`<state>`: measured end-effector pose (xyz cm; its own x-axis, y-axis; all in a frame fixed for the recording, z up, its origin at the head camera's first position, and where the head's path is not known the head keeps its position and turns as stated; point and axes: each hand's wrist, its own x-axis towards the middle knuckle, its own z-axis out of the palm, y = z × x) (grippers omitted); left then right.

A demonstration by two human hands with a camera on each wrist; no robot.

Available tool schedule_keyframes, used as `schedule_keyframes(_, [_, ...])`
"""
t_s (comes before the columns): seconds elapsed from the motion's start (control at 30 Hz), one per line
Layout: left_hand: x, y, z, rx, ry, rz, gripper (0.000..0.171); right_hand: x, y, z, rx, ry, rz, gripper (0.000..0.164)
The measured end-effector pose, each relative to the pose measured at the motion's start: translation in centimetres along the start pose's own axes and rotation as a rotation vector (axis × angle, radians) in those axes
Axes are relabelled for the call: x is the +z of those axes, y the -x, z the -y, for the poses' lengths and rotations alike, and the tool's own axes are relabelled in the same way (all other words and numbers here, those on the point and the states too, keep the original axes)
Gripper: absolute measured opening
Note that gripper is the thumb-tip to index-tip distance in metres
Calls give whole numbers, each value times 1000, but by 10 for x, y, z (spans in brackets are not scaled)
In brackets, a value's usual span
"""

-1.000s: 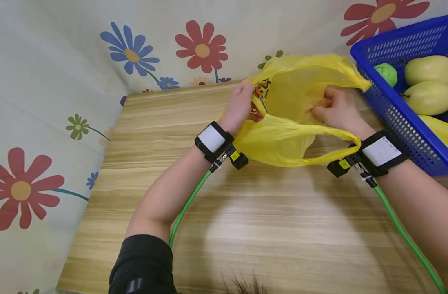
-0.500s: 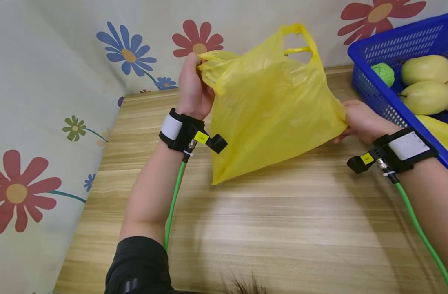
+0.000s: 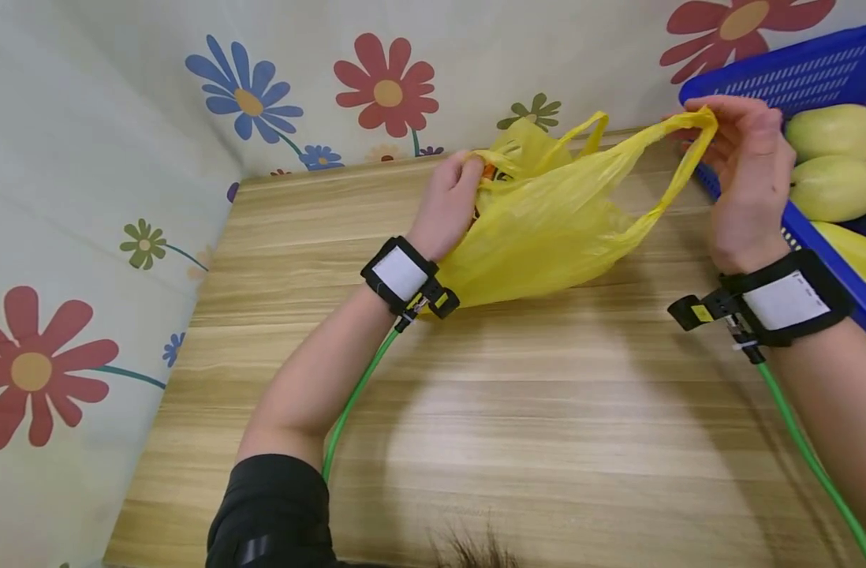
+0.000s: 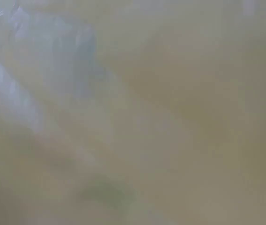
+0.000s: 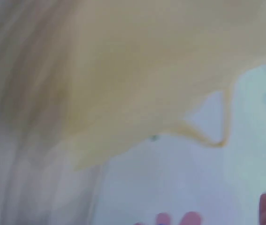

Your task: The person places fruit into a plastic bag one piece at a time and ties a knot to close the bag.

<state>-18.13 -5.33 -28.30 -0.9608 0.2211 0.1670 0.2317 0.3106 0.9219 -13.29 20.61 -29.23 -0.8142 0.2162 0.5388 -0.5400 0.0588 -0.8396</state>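
Observation:
A yellow plastic bag [image 3: 539, 229] stretches sideways above the wooden table in the head view. My left hand [image 3: 447, 201] grips its left end, thumb on top. Beside that thumb an orange and black patch [image 3: 500, 175] shows at the plastic. My right hand [image 3: 748, 177] is raised at the bag's right end, fingers loosely bent, with the handle loop [image 3: 703, 125] overlapping the fingertips. Blurred pale yellow film [image 4: 170, 117] fills the left wrist view. In the right wrist view, the bag [image 5: 161, 70] hangs with one handle [image 5: 224, 136], apart from the fingertips [image 5: 190, 218] at the bottom edge.
A blue perforated basket [image 3: 781, 87] stands at the right, partly behind my right hand. It holds pale yellow-green fruits [image 3: 834, 189] and something yellow [image 3: 855, 252]. The flower-printed sheet [image 3: 461, 87] closes off the back and left of the wooden table [image 3: 518, 442].
The bag was turned mouth-up, then raised with its right corner in my right hand. Now it has come down, my left hand is lower and further right, and my right hand is up by a handle.

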Motion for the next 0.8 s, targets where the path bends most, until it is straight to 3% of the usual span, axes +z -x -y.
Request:
schedule_keyframes(0.03, [1, -1, 0, 2, 1, 1, 31, 2, 0, 3, -39, -76, 24, 35])
schedule_keyframes(0.1, [2, -4, 1, -18, 31, 1, 27, 4, 3, 6, -74, -102, 123, 34])
schedule_keyframes(0.27, [1, -11, 4, -103, 159, -43, 11, 3, 17, 2, -113, 350, 434, 27])
schedule_keyframes(0.4, [-4, -15, 3, -117, 295, -148, 20, 3, 32, -10, -136, 656, 716, 4])
schedule_keyframes(0.53, [-11, -14, 1, -99, 308, -180, 25, 3, 44, -24, -166, 872, 999, 19])
schedule_keyframes(0.63, [-12, -11, -2, -120, 223, -112, 40, 3, 49, -30, -180, 908, 1090, 25])
schedule_keyframes(0.8, [-10, -9, -8, -161, 155, -49, 40, 3, 47, -25, -149, 911, 1089, 22])
